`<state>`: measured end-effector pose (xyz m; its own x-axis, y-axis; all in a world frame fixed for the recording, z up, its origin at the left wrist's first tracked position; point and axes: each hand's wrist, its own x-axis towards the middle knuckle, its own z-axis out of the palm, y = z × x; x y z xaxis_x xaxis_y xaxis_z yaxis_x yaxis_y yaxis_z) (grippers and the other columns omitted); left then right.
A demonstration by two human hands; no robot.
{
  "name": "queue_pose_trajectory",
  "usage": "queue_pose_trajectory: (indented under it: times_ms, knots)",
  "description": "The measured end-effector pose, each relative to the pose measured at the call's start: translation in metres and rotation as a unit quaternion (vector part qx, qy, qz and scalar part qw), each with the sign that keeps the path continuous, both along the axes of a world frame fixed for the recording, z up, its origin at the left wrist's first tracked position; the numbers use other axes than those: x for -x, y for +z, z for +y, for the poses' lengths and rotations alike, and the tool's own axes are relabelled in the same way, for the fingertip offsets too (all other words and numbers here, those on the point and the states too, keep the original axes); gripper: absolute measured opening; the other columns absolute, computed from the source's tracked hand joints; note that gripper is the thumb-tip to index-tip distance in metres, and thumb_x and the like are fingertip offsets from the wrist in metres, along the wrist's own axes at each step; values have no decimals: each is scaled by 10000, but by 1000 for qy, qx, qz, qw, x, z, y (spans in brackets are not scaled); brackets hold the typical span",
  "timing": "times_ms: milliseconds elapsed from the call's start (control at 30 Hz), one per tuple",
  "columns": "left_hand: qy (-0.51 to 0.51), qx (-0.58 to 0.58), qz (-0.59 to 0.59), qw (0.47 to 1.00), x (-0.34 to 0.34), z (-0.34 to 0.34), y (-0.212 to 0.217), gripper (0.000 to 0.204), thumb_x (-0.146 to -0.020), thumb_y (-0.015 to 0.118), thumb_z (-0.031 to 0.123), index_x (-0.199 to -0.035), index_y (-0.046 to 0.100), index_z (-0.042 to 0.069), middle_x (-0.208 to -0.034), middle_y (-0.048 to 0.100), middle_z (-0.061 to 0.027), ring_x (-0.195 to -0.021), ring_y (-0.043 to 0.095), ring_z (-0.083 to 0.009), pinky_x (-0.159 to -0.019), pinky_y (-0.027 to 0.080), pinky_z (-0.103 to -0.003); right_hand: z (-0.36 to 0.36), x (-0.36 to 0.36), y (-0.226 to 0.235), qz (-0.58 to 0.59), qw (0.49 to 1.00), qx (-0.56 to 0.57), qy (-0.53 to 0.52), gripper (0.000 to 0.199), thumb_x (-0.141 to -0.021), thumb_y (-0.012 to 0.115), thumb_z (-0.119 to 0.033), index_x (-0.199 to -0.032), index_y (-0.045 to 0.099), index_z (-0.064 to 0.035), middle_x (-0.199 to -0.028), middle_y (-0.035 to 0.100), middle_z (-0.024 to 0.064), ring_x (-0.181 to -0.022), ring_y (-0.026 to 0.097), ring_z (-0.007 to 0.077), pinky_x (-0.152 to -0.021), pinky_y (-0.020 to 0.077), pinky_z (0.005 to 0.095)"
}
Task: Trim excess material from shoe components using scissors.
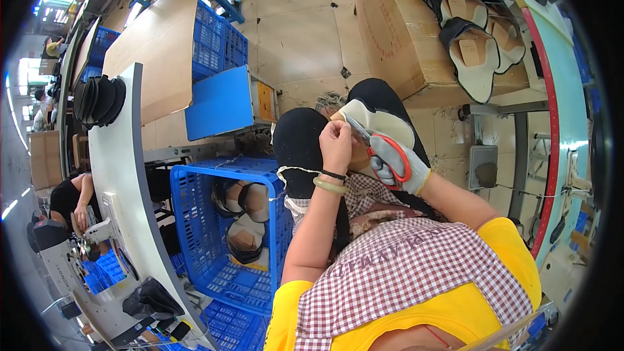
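Observation:
A shoe upper [393, 125] with a cream lining and a dark edge lies over my knees. My left hand [336, 148] is closed at its near left edge, fingers pinched together; the exact spot they grip is partly hidden. In a pale work glove, my right hand [413, 172] is wrapped round scissors [398, 151] with red handles. Their metal blades point up and left, across the upper and close to my left fingertips. Whether the blades touch the material cannot be made out.
A blue plastic crate [181, 221] with several shoe uppers [247, 234] stands at my left, beside a white workbench [123, 156] with a sewing machine [65, 253]. Stacked uppers [471, 52] rest on a cardboard box [400, 32] at the far right. A co-worker [71, 201] sits at far left.

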<state>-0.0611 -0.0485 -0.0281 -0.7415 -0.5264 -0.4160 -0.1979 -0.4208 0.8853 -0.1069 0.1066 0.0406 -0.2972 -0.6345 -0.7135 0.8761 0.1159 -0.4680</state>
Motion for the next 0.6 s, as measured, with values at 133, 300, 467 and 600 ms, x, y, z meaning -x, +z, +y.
queue_pose_trajectory:
  times_ms: [133, 300, 467, 600]
  knots:
    - [-16, 28, -54, 998, -2, -7, -7, 120, -903, 547, 106, -827, 570, 16, -652, 558, -5, -518, 531, -87, -512, 472, -223, -9, -3, -4, -21, 999, -5, -28, 381, -924, 570, -398, -1210, 488, -160, -703, 510, -3, -466, 426, 58, -387, 340, 185]
    - [18, 649, 10, 761, -2, -21, -18, 161, -856, 590, 132, -785, 601, -12, -746, 580, -49, -632, 569, -111, -519, 459, -226, -8, -4, -3, -5, 1000, 13, -25, 371, -921, 573, -400, -1189, 497, -155, -706, 515, -2, -462, 429, 58, -384, 347, 187]
    - [-142, 257, -114, 949, -3, -37, 12, 146, -869, 576, 121, -828, 606, -15, -847, 593, -49, -768, 588, -130, -644, 517, -254, 2, 3, -8, -23, 999, 18, -19, 357, -922, 569, -405, -1167, 498, -155, -702, 512, -9, -464, 429, 52, -380, 344, 184]
    - [-159, -131, -22, 978, -6, -43, 30, 111, -910, 521, 79, -874, 589, -1, -918, 597, -48, -859, 601, -141, -778, 552, -309, 3, 2, -5, -40, 998, 34, -22, 338, -924, 565, -414, -1133, 500, -157, -695, 509, -15, -459, 425, 45, -381, 349, 174]
